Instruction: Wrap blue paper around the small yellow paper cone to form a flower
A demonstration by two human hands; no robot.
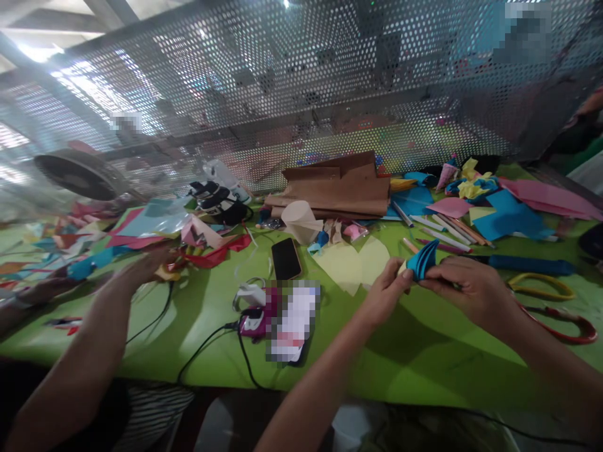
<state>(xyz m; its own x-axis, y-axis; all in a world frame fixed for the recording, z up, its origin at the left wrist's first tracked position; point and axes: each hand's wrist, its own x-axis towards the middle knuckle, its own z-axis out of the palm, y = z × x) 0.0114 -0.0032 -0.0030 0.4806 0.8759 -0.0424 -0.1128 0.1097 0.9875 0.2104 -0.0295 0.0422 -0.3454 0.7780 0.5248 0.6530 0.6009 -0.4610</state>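
Perforated grey metal screening (282,81) stands along the far edge of a long table with a green top (424,373). At the table's left side, a co-worker's bare forearm (94,339) reaches in across the near edge. Folded sheets of brown paper (339,193) lie near the middle of the far edge.

Over the right half of the table, the person's right hand (464,285) has thumb and fingers closed in a pinch on the right side of a small piece of folded bright-blue paper. Opposite it, the left hand (390,287) grips the same piece at its lower left, fingertips pressed together; a pale bit shows there, too small to identify. Beyond the hands, toward the far edge, lie pale yellow rounded paper pieces (339,267). A long blue handle (532,264) lies to the right, nearer the table's right end. Left of the yellow pieces rests a black rectangular phone (286,259). Smallest is the blue paper (421,260) itself, raised above the tabletop between both hands, its layered folds fanning upward.
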